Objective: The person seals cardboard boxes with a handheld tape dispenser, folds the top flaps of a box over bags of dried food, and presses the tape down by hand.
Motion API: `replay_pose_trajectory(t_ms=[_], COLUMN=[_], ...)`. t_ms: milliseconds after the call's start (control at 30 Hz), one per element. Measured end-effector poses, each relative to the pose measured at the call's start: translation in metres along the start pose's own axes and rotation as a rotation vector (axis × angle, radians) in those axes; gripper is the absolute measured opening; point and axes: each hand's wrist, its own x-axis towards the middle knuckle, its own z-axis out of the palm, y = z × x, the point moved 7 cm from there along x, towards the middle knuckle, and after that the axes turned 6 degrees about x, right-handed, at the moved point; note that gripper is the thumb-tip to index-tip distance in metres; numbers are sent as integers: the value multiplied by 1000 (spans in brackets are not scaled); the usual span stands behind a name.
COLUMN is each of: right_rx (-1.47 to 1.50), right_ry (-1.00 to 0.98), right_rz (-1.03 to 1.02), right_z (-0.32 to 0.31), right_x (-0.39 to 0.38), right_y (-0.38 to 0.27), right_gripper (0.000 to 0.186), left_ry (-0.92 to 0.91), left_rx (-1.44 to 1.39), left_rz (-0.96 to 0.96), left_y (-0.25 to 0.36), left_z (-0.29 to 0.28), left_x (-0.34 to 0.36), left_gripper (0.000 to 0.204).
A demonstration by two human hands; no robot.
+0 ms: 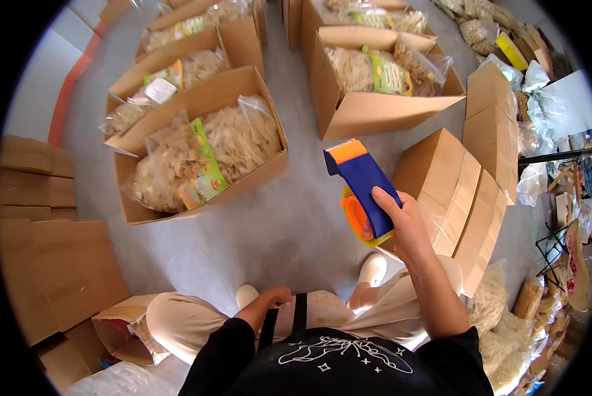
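My right hand [405, 221] is closed round the grip of a blue and orange tape dispenser [372, 191], held up above the grey floor with a yellow-edged tape roll on it. Its thumb lies along the blue body. My left hand [277, 296] rests low near my lap, beside the dark straps, with its fingers curled; whatever they hold, if anything, is hidden. Ahead on the left stands an open carton [260, 173] with clear bags of tan dried pieces [164, 158] and a green-yellow packet [208, 165] between them.
More open cartons with similar bags stand behind it and at the far right, such as this carton [388, 115]. Closed cartons [434, 178] sit beside my right arm. Flattened cardboard [52, 264] leans at left. Loose bags [500, 310] lie at lower right.
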Motion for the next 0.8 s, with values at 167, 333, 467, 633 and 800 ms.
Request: replay_pose_trajectory(t_ms=[167, 333, 467, 633, 800], right_rx=[22, 3, -35, -53, -38], right_ry=[-9, 4, -2, -47, -6], right_rz=[-129, -224, -281, -382, -378], right_z=[5, 6, 13, 29, 5], right_x=[-14, -23, -42, -107, -170], right_y=[-19, -11, 11, 11, 36], right_gripper=[36, 36, 38, 38, 35], left_ry=[398, 715, 1402, 1942, 1503], left_rx=[47, 207, 319, 559, 585], left_rz=[227, 456, 634, 177, -285], left_y=[60, 126, 181, 165, 113], left_z=[-37, -56, -131, -206, -236], left_x=[-36, -95, -261, -415, -353], left_gripper=[21, 43, 51, 69, 46])
